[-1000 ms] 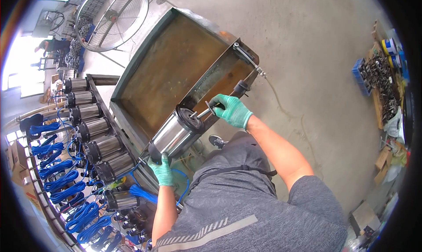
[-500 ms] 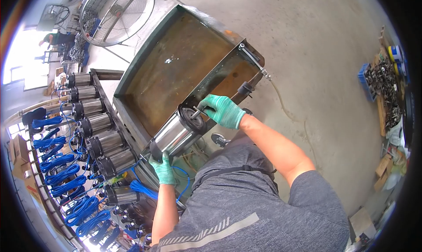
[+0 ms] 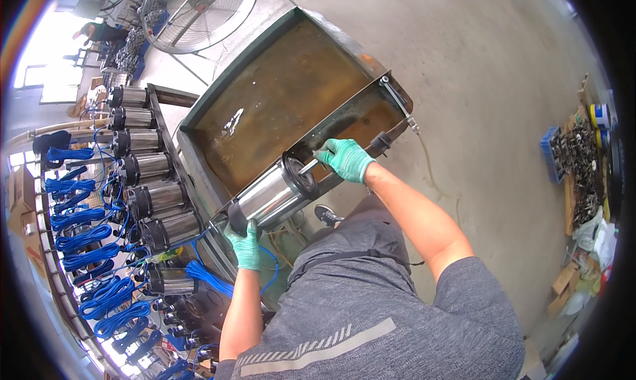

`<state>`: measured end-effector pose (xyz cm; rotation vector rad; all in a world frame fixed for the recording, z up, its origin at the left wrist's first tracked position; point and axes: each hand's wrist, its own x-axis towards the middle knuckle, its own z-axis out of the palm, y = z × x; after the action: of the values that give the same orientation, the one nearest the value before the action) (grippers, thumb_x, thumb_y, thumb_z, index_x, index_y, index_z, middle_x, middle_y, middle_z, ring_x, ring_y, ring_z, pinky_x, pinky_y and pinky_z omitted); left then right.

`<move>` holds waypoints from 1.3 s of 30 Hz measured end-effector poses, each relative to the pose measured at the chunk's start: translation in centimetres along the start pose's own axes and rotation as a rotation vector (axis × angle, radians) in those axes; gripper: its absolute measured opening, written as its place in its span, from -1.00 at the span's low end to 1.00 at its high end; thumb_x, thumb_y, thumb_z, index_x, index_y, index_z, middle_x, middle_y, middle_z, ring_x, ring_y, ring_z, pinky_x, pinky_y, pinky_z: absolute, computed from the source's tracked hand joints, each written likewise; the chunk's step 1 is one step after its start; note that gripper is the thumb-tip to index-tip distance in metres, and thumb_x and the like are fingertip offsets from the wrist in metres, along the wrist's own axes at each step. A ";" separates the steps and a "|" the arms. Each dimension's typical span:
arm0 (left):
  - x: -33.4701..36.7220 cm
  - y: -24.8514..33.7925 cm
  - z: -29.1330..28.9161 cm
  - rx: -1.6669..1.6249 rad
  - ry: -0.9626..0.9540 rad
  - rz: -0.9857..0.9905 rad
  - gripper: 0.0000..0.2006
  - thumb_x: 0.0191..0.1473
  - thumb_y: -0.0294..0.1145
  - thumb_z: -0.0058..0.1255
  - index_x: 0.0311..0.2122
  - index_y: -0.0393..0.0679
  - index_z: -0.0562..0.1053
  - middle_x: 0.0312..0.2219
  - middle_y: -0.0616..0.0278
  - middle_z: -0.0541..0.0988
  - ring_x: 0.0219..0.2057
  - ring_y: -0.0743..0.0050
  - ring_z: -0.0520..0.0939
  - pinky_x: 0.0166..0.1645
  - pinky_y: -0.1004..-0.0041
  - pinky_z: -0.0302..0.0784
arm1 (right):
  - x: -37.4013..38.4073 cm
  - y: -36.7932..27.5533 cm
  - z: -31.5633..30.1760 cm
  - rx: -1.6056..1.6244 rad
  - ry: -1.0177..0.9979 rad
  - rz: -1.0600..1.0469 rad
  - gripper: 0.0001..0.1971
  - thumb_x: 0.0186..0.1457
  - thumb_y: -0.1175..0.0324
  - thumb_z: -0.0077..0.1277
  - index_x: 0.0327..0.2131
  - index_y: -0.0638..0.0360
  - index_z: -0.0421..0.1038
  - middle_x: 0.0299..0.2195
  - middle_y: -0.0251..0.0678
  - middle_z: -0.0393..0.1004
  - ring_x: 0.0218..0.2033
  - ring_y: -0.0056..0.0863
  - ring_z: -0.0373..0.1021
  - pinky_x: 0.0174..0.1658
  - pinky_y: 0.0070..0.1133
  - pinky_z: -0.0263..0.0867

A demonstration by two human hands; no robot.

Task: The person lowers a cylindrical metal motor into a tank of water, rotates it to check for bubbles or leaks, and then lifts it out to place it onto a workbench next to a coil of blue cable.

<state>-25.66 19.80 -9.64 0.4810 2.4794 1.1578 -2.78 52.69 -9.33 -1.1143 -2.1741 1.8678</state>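
Note:
A shiny steel cylindrical motor [image 3: 268,200] with black ends lies tilted along the near edge of a green water tank [image 3: 225,78]. My left hand [image 3: 245,247], in a green glove, is closed round its lower black end, thumb on top and the other fingers partly hidden. From the upper end sticks out a metal shaft [image 3: 309,166]. My gloved right hand [image 3: 348,160] pinches that shaft with its fingertips. A blue cable [image 3: 273,264] loops beside my left wrist.
Similar motors [image 3: 158,198] stand in a row on a rack at left, with coiled blue cables [image 3: 86,237] beyond. A metal fitting with a hose [image 3: 401,105] sits at the tank's right corner. A large fan [image 3: 199,12] stands behind. Metal parts [image 3: 580,174] are heaped at right.
The whole view has shifted a little, moving the tank and rack in the picture. The motor lies closer along the tank's edge, and more of its shaft shows. Both hands stay on it.

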 end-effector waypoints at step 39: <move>-1.2 0.6 1.4 -0.181 0.035 0.020 -0.11 -0.02 -0.30 0.39 0.27 -0.27 0.04 0.07 0.01 0.35 0.08 0.22 0.38 0.22 0.33 0.30 | 0.2 -1.1 1.0 0.282 -0.150 0.149 -0.54 0.35 0.16 -0.14 0.19 0.22 0.27 -0.12 0.06 0.56 -0.11 -0.08 0.49 0.00 -0.34 0.36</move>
<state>-23.88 20.60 -9.81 0.4388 2.3747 1.3943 -3.95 51.93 -8.68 -1.1388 -1.8575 2.3027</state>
